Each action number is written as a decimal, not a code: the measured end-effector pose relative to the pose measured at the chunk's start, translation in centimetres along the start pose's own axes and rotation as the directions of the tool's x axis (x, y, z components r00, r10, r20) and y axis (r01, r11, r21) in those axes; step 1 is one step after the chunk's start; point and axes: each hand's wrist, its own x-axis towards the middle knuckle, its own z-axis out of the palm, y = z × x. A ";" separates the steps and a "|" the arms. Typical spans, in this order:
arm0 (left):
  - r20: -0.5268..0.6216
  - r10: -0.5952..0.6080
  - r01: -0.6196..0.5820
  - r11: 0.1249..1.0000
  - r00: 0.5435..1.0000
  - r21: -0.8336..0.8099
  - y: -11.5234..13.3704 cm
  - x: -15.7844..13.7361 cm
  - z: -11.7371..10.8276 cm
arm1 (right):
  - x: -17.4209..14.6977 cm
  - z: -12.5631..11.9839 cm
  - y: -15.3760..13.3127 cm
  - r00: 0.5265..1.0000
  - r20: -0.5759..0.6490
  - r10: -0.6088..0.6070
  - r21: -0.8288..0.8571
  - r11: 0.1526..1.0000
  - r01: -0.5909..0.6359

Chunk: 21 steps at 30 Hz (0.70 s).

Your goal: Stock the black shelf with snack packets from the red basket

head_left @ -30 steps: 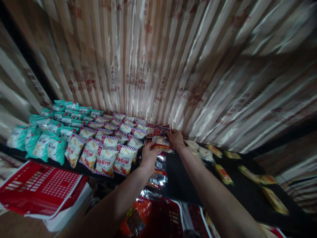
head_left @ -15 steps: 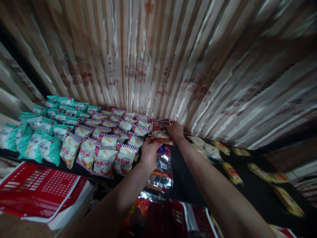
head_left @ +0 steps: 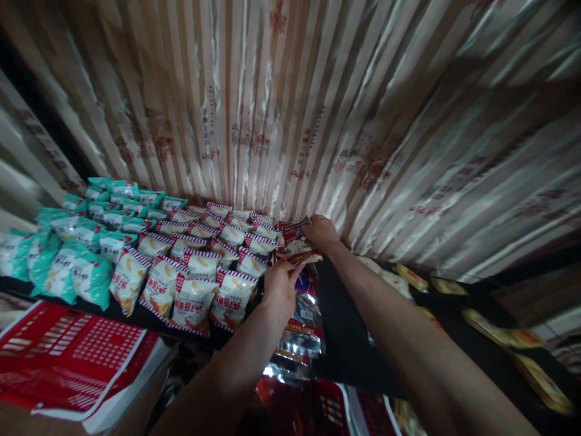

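Note:
At the back of the dark shelf, my right hand [head_left: 321, 232] is closed on the upper edge of a dark red snack packet [head_left: 294, 236], which is bent and tilted. Below it, my left hand [head_left: 279, 283] pinches another dark red packet [head_left: 303, 257] by its near side, and this one is seen almost edge-on. A gap shows between the two packets on the right. Under my left hand lie shiny foil packets [head_left: 303, 321] with red and purple print, overlapping in a column toward the front edge.
Rows of white snack bags [head_left: 193, 297] with striped edges stand left of my hands, with teal bags [head_left: 91, 272] beyond. Red baskets sit below, one at left [head_left: 82, 357], another at front [head_left: 331, 406]. Yellow packets [head_left: 488, 327] lie right. Wrinkled printed sheeting [head_left: 254, 109] hangs behind.
The two red packets have come apart from a stack. The lower one has tipped flatter in my left hand, and the upper one has turned in my right. The view has shifted slightly.

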 end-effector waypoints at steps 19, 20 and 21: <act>0.051 0.072 -0.078 0.986 0.996 0.144 0.6 -1.0 -0.2 | -1.7 1.3 -0.5 0.994 0.066 0.091 0.055 0.994 -0.095; 0.064 0.071 -0.080 0.985 0.995 0.150 0.6 -1.1 -0.2 | -2.0 1.5 -0.2 0.993 0.060 0.100 0.066 0.992 -0.104; 0.085 0.075 -0.087 0.984 0.994 0.156 0.5 -1.2 -0.2 | -2.2 1.7 0.1 0.993 0.049 0.107 0.078 0.991 -0.110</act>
